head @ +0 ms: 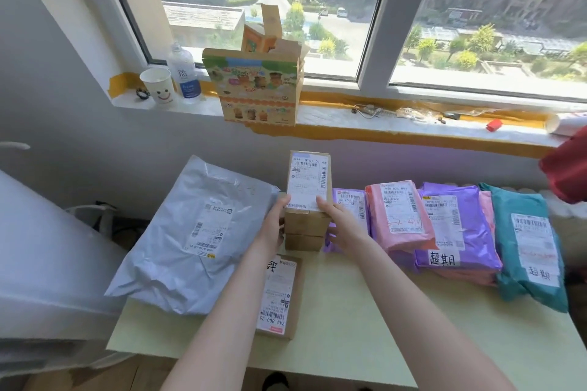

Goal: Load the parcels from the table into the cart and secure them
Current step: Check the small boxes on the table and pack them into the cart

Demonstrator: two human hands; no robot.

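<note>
A stack of three brown cardboard boxes (pixel 307 200) stands at the back middle of the pale green table (pixel 349 311), the top one bearing a white label. My left hand (pixel 275 220) grips the stack's left side and my right hand (pixel 338 220) grips its right side, thumbs on the top box's near edge. A flat brown box (pixel 281 294) lies nearer, under my left forearm. A large grey mailer bag (pixel 193 238) lies to the left. To the right lie purple (pixel 457 232), pink (pixel 400 216) and teal (pixel 524 244) mailer bags. No cart is in view.
A windowsill behind the table holds a paper cup (pixel 158 86), a bottle (pixel 184 73) and an opened printed carton (pixel 254 89). A white surface (pixel 47 263) sits at the left. Something red (pixel 568 168) juts in at the right edge.
</note>
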